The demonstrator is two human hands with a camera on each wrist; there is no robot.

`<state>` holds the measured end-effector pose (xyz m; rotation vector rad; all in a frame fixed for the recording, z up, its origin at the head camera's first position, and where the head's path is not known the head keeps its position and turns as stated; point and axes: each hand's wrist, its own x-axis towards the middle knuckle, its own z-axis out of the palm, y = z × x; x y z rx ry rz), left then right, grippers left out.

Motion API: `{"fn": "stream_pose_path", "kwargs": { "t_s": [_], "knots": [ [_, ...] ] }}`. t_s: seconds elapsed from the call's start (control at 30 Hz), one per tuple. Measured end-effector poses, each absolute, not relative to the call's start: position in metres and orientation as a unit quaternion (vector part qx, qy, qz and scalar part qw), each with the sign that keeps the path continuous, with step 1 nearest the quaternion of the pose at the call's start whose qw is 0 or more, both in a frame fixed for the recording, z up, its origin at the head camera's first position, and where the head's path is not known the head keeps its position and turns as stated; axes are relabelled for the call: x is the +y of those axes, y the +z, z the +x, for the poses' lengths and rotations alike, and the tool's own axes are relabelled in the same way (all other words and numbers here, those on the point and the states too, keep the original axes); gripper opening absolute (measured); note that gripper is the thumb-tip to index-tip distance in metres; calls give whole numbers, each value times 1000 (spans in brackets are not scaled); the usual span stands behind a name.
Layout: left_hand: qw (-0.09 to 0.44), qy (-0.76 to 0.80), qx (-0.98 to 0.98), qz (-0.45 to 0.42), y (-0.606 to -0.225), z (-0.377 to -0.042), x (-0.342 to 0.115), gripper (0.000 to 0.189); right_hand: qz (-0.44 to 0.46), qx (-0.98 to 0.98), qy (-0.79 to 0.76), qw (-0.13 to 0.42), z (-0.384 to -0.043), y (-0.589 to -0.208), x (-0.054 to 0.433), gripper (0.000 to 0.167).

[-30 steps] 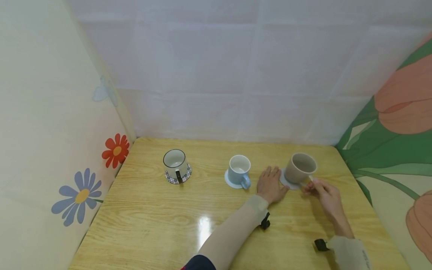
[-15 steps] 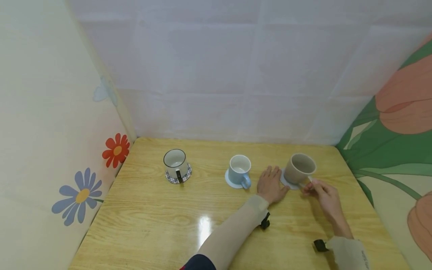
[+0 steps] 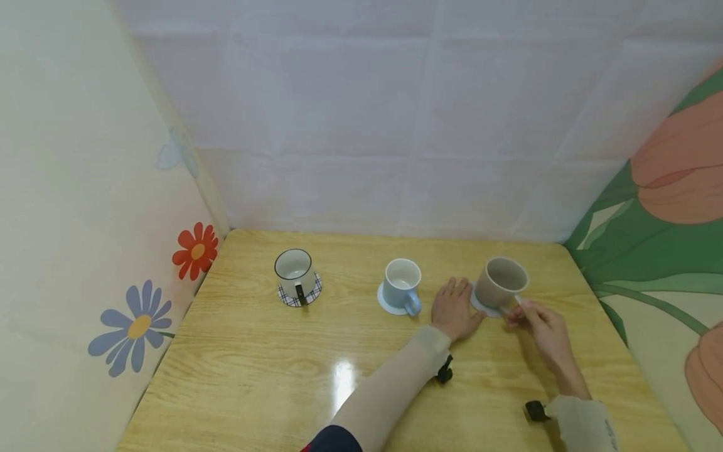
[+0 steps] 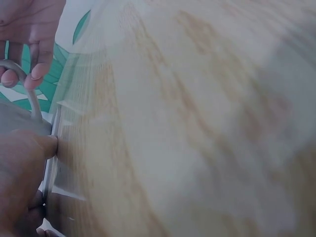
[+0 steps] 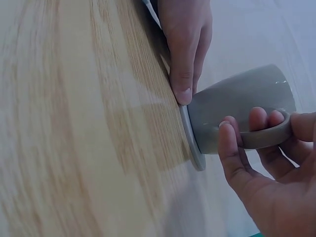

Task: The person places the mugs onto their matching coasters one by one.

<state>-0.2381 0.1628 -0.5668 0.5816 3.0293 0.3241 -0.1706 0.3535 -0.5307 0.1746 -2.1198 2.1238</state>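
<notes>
A grey-beige mug stands on a pale round coaster at the right of the table. My right hand grips its handle, fingers curled through and around the loop, as the right wrist view shows. Just left of the mug, my left hand lies palm down with its fingers extended. Its thumb rests on the coaster's edge, close against the mug's base. Left of that hand, a pale blue mug sits on a light blue coaster.
Farther left, a white mug with a black rim and handle stands on a checked coaster. The wooden table meets a white cloth backdrop behind, with printed flower panels at both sides.
The grey-beige mug has shifted very slightly left on its coaster, with my right hand keeping hold of the handle. My left hand stays in place.
</notes>
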Motion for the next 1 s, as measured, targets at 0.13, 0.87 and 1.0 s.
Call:
{"fn": "stream_pose_path", "kwargs": {
  "t_s": [0.13, 0.87, 1.0],
  "knots": [
    [15, 99, 977, 189, -567, -239, 163, 76, 59, -712, 697, 61, -171, -529, 356, 41],
    [47, 139, 968, 201, -550, -238, 156, 72, 42, -780, 624, 23, -168, -524, 362, 48],
    [33, 148, 964, 217, -539, -235, 147, 69, 35, -815, 578, 24, -172, -519, 362, 47]
  ]
}}
